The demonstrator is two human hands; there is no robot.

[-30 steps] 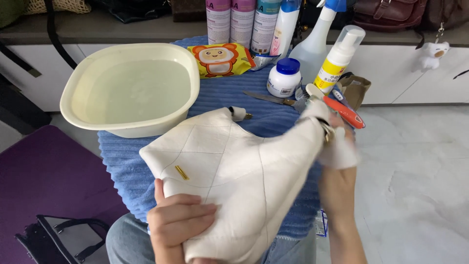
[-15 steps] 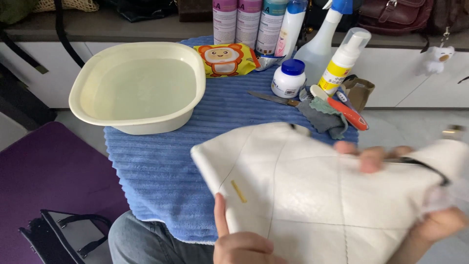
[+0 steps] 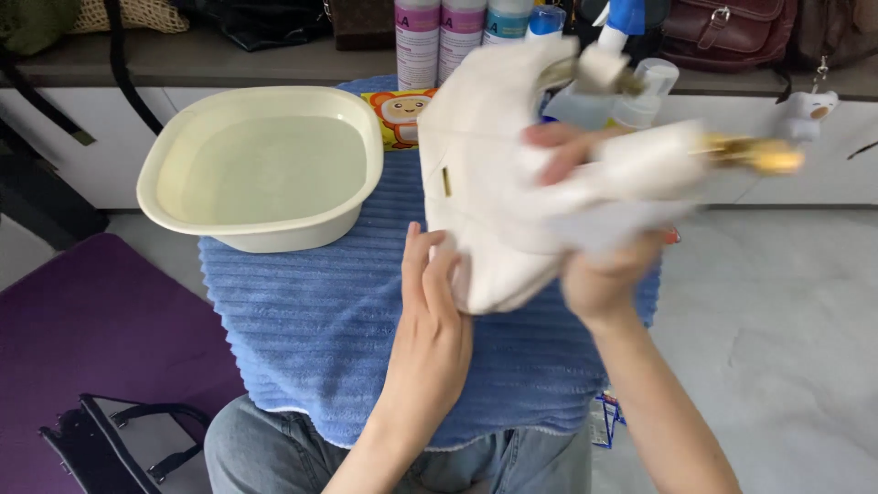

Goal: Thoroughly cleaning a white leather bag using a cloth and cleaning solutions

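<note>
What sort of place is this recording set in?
Probably a home or small workshop corner set up for cleaning handbags: a blue towel covers the work surface, a cream basin sits on it, and cleaner bottles and leather bags line the counter behind.

Bright, even daylight with soft shadows; the white bag (image 3: 512, 174) and right hand (image 3: 604, 274) are motion-blurred.

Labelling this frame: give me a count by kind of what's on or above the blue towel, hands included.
Cream plastic basin: 1
White quilted leather handbag, held up by both hands: 1
Hands: 2, left hand and right hand
Tall bottles behind the bag, partly hidden: at least 3
Orange cartoon packet: 1
Blue ribbed towel: 1
Total: at least 9
</note>
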